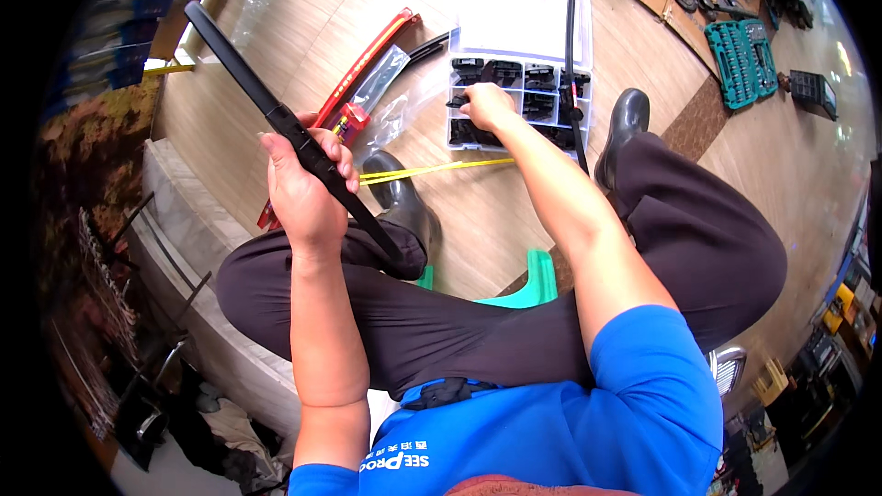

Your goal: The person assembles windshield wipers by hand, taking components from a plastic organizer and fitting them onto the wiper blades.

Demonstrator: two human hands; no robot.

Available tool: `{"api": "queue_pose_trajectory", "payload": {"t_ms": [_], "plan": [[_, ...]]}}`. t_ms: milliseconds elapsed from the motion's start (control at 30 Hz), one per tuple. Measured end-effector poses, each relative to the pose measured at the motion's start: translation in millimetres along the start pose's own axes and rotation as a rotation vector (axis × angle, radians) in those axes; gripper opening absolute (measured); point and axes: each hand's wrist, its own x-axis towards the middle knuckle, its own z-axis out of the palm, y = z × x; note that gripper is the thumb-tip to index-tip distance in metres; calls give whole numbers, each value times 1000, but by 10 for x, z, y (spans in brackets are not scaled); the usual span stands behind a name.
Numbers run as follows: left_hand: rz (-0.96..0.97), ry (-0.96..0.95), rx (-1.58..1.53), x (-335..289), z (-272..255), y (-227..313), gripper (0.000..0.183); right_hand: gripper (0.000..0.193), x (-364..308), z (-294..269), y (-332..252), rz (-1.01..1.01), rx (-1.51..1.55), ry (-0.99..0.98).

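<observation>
My left hand (308, 188) is closed around the middle of a long black wiper blade (234, 60), which slants from the upper left down to my knee. My right hand (489, 107) is at the left side of a clear compartment box (591, 83) on the floor. Its fingertips pinch a small black plastic part (456, 102), mostly covered by the fingers. Several compartments hold small black plastic pieces (538, 107). Across the box's right side lies another thin black wiper blade (571, 46).
Left of the box lie a red and yellow package (372, 55) and clear plastic sleeves (381, 76). Yellow strips (432, 169) cross near my left boot (404, 197). A green plastic piece (533, 285) is between my legs. A teal tool case (742, 64) lies open far right.
</observation>
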Motion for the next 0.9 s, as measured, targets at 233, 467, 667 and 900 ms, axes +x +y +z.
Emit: {"api": "queue_pose_trajectory", "payload": {"t_ms": [233,467,667,900], "plan": [[-46,-22,-102,-32,-8,31,50,24,-322,-784,-531,-33,1536,-567],[-10,-11,-110,28,19,-38,49,27,-782,-1283,-1307,-327,1787,-606],[0,-21,-58,59,-76,-62,35,27,-940,-1324,-1554,-340,1718,-590],[-34,-61,-107,43,-58,-38,35,26,-968,-1348,-1580,-307,1492,-488]]}}
